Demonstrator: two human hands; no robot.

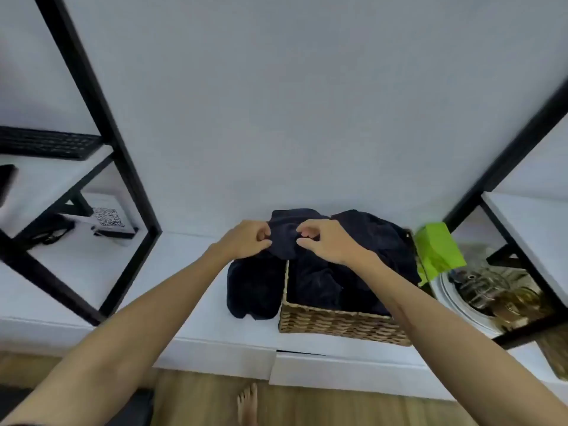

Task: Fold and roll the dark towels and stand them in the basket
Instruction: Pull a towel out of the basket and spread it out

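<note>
A woven wicker basket (pixel 338 322) stands on a white ledge against the wall. Dark navy towels fill it in a loose heap (pixel 322 284). One dark towel (pixel 284 238) is lifted above the basket's left wall and drapes down outside it to the ledge. My left hand (pixel 246 239) grips that towel's upper edge on the left. My right hand (pixel 325 242) pinches the same edge a short way to the right. Another dark towel (pixel 375 235) is bunched at the basket's back right.
A bright green box (pixel 438 250) stands right of the basket, by a white plate (pixel 451 299) with glassware. Black shelf frames (pixel 101 124) flank the ledge. A QR-code card (pixel 109 218) lies at the left. My bare foot (pixel 247 404) is on the wooden floor below.
</note>
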